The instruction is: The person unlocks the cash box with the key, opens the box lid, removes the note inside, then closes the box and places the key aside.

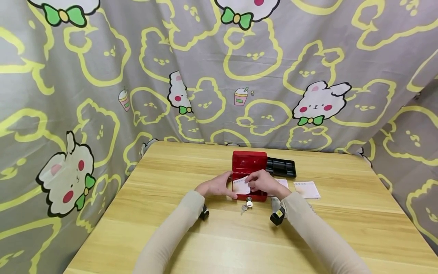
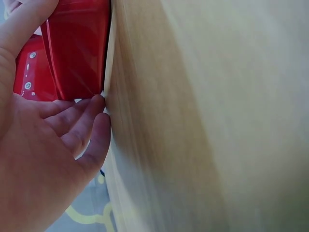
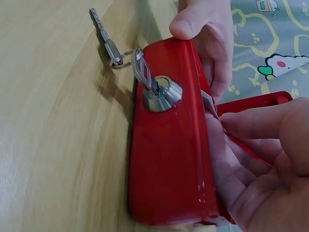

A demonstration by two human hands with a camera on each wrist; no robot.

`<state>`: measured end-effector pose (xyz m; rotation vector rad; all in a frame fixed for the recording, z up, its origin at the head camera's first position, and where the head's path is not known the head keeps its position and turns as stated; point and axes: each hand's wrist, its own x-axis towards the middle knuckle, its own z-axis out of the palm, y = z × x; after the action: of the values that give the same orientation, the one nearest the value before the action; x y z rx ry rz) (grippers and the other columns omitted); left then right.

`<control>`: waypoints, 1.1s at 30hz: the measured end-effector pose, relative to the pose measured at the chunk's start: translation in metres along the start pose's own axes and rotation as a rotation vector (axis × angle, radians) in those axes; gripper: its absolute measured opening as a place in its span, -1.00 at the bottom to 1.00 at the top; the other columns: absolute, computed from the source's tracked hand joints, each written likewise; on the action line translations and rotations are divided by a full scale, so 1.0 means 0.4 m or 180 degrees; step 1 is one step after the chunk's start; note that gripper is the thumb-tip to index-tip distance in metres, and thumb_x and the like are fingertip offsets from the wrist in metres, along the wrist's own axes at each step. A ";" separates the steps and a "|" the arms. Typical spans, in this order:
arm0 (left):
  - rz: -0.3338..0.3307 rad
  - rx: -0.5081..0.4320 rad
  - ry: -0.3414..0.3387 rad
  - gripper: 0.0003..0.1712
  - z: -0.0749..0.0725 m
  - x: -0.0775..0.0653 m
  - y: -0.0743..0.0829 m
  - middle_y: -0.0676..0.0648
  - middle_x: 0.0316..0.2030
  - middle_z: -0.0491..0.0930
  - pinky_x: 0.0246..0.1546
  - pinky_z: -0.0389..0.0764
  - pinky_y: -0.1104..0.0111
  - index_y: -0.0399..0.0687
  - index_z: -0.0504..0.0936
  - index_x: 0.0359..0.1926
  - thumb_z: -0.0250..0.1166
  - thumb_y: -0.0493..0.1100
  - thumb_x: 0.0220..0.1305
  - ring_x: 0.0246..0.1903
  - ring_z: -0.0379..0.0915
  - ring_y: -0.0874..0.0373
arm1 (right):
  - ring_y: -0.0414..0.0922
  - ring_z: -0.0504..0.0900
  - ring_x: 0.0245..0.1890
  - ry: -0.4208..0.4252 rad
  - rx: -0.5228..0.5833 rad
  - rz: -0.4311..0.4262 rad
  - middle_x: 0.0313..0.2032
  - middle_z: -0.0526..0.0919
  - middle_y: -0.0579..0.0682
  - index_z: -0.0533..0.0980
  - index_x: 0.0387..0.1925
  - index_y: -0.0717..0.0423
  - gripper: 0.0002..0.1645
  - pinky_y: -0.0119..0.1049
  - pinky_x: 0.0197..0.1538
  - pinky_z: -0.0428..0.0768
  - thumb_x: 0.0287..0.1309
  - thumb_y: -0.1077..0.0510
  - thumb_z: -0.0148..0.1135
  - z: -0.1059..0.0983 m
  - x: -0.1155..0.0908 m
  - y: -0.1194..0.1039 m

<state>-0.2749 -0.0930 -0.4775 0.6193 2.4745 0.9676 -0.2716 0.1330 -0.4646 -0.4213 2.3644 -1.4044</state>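
Observation:
An open red cash box point(image 1: 256, 197) stands on the table, its lid point(image 1: 249, 160) raised at the back. A silver lock with a key point(image 3: 142, 72) in it is on its front wall. At the box's left end, my left hand point(image 1: 218, 185) holds it, thumb at the front corner and fingers along the side. My right hand point(image 1: 262, 181) reaches over the box and pinches a pale printed paper slip point(image 1: 241, 186) between thumb and fingers. In the right wrist view the slip's edge is partly hidden by the fingers and the box wall.
A black compartment tray point(image 1: 282, 167) lies behind and to the right of the box. Pale printed slips point(image 1: 307, 190) lie to the right, others partly under the right forearm. A second key point(image 1: 244, 208) hangs from the lock onto the wooden table point(image 1: 164, 171). A patterned curtain point(image 1: 205, 57) encloses the back.

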 end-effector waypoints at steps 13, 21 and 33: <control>-0.0012 -0.0025 -0.0008 0.21 0.001 0.001 0.003 -0.16 0.37 0.12 0.33 0.09 0.19 -0.22 -0.01 0.43 0.50 0.10 -0.08 0.35 0.02 0.05 | -0.12 0.62 -0.51 0.0187 -0.0119 -0.0100 -0.43 0.64 0.06 0.63 -0.27 0.32 -0.83 -0.24 -0.34 0.66 0.09 0.42 0.18 -0.017 -0.013 -0.003; -0.0044 0.0019 -0.0004 0.24 0.005 0.001 -0.007 -0.15 0.39 0.08 0.34 0.06 0.21 -0.22 -0.03 0.44 0.50 0.14 -0.09 0.37 -0.02 0.04 | -0.06 0.62 -0.46 0.0240 -0.0212 -0.0104 -0.40 0.64 0.04 0.63 -0.20 0.23 -0.82 -0.15 -0.28 0.65 0.16 0.36 0.17 -0.064 -0.061 -0.011; -0.0042 -0.0074 -0.0003 0.23 0.000 -0.001 -0.004 -0.13 0.39 0.10 0.33 0.07 0.18 -0.20 -0.03 0.44 0.51 0.11 -0.09 0.37 -0.02 0.04 | -0.05 0.63 -0.41 0.0219 -0.0311 -0.0328 -0.33 0.63 0.07 0.60 -0.16 0.26 -0.80 0.03 -0.19 0.62 0.19 0.34 0.15 -0.165 -0.137 -0.012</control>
<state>-0.2749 -0.0941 -0.4785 0.5952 2.4598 0.9895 -0.2518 0.2055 -0.4228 -0.5365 2.5069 -1.3719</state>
